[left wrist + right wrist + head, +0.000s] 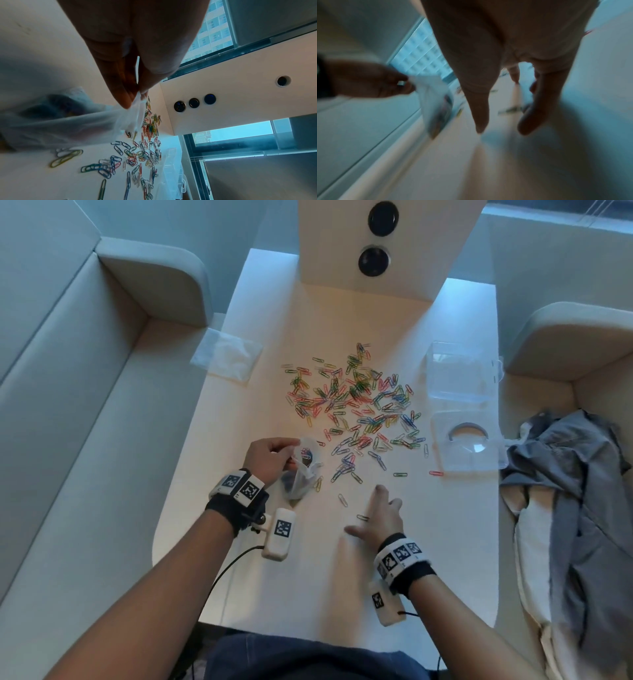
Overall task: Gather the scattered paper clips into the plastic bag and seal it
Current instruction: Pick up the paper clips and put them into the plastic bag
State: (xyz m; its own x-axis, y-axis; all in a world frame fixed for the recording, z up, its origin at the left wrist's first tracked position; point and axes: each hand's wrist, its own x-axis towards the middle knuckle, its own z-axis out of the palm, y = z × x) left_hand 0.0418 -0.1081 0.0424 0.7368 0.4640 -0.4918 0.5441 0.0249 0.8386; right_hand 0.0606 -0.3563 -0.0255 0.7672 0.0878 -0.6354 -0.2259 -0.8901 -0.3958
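A wide scatter of coloured paper clips [356, 402] covers the middle of the white table [455, 542]. My left hand [270, 455] pinches the rim of a small clear plastic bag [303, 470], which hangs with its mouth open and a few clips inside. The left wrist view shows my fingers [126, 94] pinching the bag [68, 121] above the clips [142, 148]. My right hand [380, 517] hovers flat over the table nearer to me, fingers spread and empty, with stray clips [362, 517] beside it. Its wrist view is blurred, with straight fingers [481, 108] and the bag [435, 100] at left.
An empty clear plastic box [460, 374] and its lid [469, 441] lie at the table's right edge. A second flat plastic bag [227, 356] lies at the left edge. A grey garment [575, 508] is heaped on the right seat. A white panel [387, 244] stands at the far end.
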